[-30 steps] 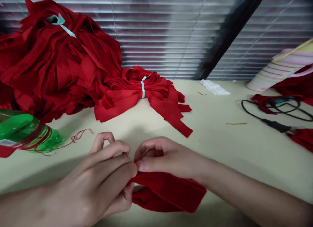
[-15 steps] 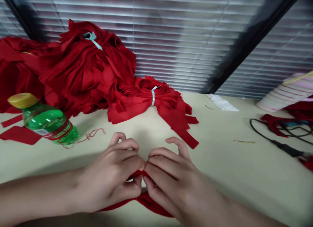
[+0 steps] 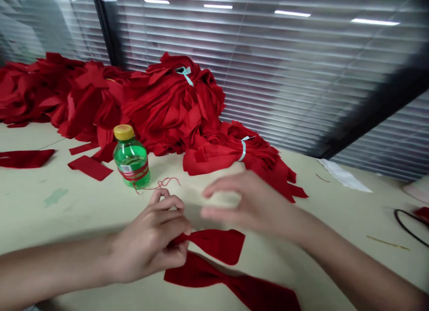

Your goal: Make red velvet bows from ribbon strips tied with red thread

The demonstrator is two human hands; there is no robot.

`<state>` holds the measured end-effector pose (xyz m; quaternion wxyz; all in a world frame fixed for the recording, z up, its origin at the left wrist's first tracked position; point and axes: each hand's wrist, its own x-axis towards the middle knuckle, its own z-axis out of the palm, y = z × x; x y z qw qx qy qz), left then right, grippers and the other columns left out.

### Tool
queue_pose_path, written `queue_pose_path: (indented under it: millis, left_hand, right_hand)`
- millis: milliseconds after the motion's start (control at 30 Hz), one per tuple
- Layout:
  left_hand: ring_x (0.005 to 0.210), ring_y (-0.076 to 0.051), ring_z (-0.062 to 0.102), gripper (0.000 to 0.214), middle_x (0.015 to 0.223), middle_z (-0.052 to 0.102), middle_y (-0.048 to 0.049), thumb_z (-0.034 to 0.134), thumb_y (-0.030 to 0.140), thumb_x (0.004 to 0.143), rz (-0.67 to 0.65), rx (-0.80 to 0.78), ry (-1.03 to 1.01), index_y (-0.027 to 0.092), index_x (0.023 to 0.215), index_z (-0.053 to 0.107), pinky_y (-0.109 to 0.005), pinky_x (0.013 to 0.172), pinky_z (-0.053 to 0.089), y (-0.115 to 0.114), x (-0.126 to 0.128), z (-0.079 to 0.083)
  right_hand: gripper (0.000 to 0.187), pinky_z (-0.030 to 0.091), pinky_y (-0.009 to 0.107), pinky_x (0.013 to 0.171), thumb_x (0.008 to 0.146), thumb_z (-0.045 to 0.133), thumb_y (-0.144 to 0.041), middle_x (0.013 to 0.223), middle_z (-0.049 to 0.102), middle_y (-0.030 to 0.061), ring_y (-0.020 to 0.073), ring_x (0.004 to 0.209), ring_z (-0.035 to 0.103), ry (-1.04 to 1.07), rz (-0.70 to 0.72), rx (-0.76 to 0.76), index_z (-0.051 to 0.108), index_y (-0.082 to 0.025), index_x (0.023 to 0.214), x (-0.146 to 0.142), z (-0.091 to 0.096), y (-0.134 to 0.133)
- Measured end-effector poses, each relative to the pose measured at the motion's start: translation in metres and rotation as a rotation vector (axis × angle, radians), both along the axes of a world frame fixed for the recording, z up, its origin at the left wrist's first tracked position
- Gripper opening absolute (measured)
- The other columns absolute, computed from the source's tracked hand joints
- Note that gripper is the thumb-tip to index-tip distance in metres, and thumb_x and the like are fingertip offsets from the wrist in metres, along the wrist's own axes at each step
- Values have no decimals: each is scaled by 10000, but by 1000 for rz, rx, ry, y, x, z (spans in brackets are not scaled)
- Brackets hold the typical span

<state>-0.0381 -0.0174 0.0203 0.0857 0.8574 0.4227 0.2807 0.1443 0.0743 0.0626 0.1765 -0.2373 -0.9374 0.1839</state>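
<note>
My left hand point(image 3: 154, 239) pinches the gathered middle of a red fabric strip point(image 3: 219, 245), whose free end fans out to the right. Just below lies a second red strip point(image 3: 231, 282), narrowed at its centre like a bow. Slightly blurred, my right hand point(image 3: 248, 203) is in the air with thumb and fingers apart, holding nothing. Ahead of the hands stands a green bottle point(image 3: 131, 161) with a yellow cap and red thread point(image 3: 140, 171) wound round it. The thread's loose end point(image 3: 166, 182) trails on the table between bottle and right hand.
Heaped red fabric bundles point(image 3: 161, 105) line the back against the window blinds point(image 3: 268, 74). A smaller tied bundle point(image 3: 234, 150) sits nearer. On the right are white scrap point(image 3: 345, 174), a thin gold-coloured piece point(image 3: 387, 243) and a black cable point(image 3: 404, 224). Loose red strips point(image 3: 90, 167) lie left.
My right hand has let go of the fabric and moved up and right, its fingers opening. The left keeps its pinch. The view has swung left, showing more of the heap.
</note>
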Motion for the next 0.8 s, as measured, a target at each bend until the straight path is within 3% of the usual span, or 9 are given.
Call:
queue_pose_path:
  millis: [100, 233, 333, 400, 467, 567, 667, 733, 800]
  left_hand:
    - [758, -160, 468, 117, 608, 524, 0, 508, 94, 759, -31, 48, -27, 147, 656, 495, -342, 770, 331, -6, -5, 2]
    - [732, -154, 480, 150, 574, 545, 2, 503, 79, 758, -47, 86, -86, 150, 626, 493, -345, 772, 345, -15, -1, -1]
    - [715, -147, 483, 169, 565, 546, 5, 503, 88, 769, -31, 94, -124, 149, 613, 484, -346, 756, 348, -13, 0, -6]
    - [725, -147, 480, 155, 565, 534, 9, 511, 84, 747, 5, 59, -145, 149, 609, 483, -350, 770, 351, -8, -2, -8]
    - [747, -151, 475, 125, 570, 512, 14, 522, 82, 719, 79, -5, -159, 151, 619, 490, -362, 806, 352, -2, -5, -8]
    - [807, -171, 465, 99, 617, 510, 4, 519, 66, 690, 208, -84, -170, 155, 653, 497, -362, 795, 370, 5, -10, -7]
    - [1030, -245, 403, 89, 989, 571, -67, 504, 67, 711, 288, -52, -142, 155, 701, 515, -400, 835, 364, 6, -14, -7]
    - [1162, -293, 302, 78, 1257, 446, -81, 497, 88, 738, 307, -8, -117, 157, 717, 528, -456, 901, 322, 7, -16, -7]
    - [1198, -302, 272, 69, 1331, 383, -76, 503, 99, 741, 292, 8, -132, 161, 727, 530, -467, 921, 310, 8, -18, -9]
  right_hand:
    - [142, 434, 228, 710, 770, 619, -286, 821, 684, 23, 142, 772, 615, -5, -36, 13, 668, -170, 836, -39, -7, 34]
    - [134, 421, 249, 612, 703, 640, -175, 828, 655, 86, 177, 715, 600, -181, -50, 58, 668, -121, 823, -90, -44, 57]
    - [91, 407, 226, 614, 748, 563, -100, 746, 624, 55, 135, 660, 573, -200, -20, 44, 646, -132, 723, -104, -65, 62]
    - [125, 402, 231, 627, 784, 514, -91, 762, 605, 61, 132, 671, 559, -203, 1, 41, 623, -126, 732, -102, -68, 61]
    - [135, 399, 245, 644, 823, 472, -113, 801, 592, 75, 142, 710, 548, -198, 19, 42, 598, -118, 776, -92, -61, 59]
    - [136, 390, 231, 627, 862, 434, -153, 780, 582, 43, 127, 702, 528, -186, 35, 21, 557, -136, 807, -72, -36, 54]
    - [166, 341, 210, 523, 878, 428, -221, 660, 534, -12, 92, 564, 468, -253, 55, -87, 522, -153, 760, -54, -2, 48]
    - [166, 309, 207, 492, 866, 447, -236, 612, 499, -30, 82, 520, 424, -324, 74, -112, 529, -156, 746, -46, 16, 43]
    - [142, 300, 204, 483, 848, 465, -222, 596, 493, -38, 77, 508, 415, -354, 97, -142, 552, -158, 755, -44, 28, 37]
